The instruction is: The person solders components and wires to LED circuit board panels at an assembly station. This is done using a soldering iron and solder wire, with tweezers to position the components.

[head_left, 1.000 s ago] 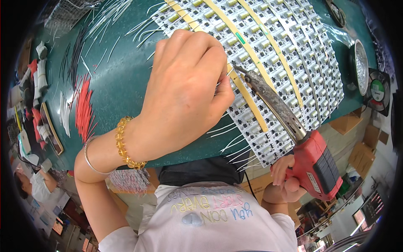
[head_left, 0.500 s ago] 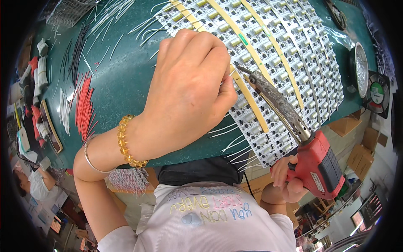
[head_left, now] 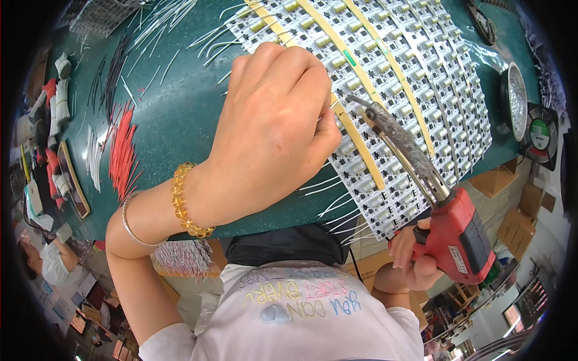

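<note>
My left hand (head_left: 274, 120) is closed in a pinch over the left edge of a large panel of white circuit boards (head_left: 415, 129). A short end of thin white wire (head_left: 335, 104) shows beside its fingertips; the rest is hidden by the hand. My right hand (head_left: 415, 259) grips the handle of a red and black soldering gun (head_left: 460, 237). Its metal barrel slants up and left across the panel. The dark tip is close to the wire end, slightly to its right; whether it touches the board I cannot tell. Yellow strips (head_left: 361, 150) run across the panel.
Red wires (head_left: 123, 150), white wires (head_left: 93, 157) and black wires (head_left: 112, 78) lie loose on the green table (head_left: 186, 114) at left. A round metal dish (head_left: 515, 102) and a solder spool (head_left: 540, 133) are at right. White wires stick out from the panel's left edge.
The soldering gun's tip has moved a little to the right, away from the wire end. My left hand stays nearly still in its pinch.
</note>
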The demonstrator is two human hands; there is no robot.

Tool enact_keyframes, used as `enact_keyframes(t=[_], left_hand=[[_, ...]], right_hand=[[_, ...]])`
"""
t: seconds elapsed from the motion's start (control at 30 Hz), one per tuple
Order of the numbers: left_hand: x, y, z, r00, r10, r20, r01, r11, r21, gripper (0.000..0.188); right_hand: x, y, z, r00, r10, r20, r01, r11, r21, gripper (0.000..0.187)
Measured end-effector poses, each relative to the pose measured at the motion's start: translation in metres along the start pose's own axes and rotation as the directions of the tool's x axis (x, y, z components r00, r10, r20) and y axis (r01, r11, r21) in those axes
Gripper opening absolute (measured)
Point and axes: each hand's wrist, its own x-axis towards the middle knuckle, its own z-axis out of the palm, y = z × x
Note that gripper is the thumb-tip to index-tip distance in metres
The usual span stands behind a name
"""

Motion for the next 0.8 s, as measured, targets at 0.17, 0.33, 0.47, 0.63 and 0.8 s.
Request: enact_keyframes(t=[0.17, 0.33, 0.47, 0.63, 0.8], left_hand=[[0.001, 0.0, 0.0, 1.0, -0.002, 0.005, 0.002, 1.0, -0.003, 0.018], [0.004, 0.001, -0.001, 1.0, 0.0, 0.02, 0.0, 1.0, -0.004, 0.017], [0.004, 0.0, 0.0, 1.0, 0.012, 0.01, -0.012, 1.0, 0.008, 0.017], [-0.004, -0.005, -0.002, 0.998, 0.056, -0.027, -0.056, 0.998, 0.017, 0.012], [-0.001, 0.003, -0.021, 0.995, 0.07, -0.068, -0.065, 0.995, 0.075, 0.014]], right_hand=[[0.0, 0.004, -0.002, 1.0, -0.023, -0.001, 0.023, 1.0, -0.011, 0.073], [0.005, 0.011, -0.005, 0.995, -0.096, 0.03, 0.097, 0.995, -0.007, 0.073], [-0.005, 0.024, -0.014, 0.985, -0.15, -0.091, 0.139, 0.984, -0.112, 0.073], [0.01, 0.012, 0.01, 0.991, -0.134, 0.004, 0.132, 0.98, 0.148, 0.071], [-0.002, 0.014, -0.009, 0.992, -0.127, -0.003, 0.12, 0.928, 0.352, 0.059]])
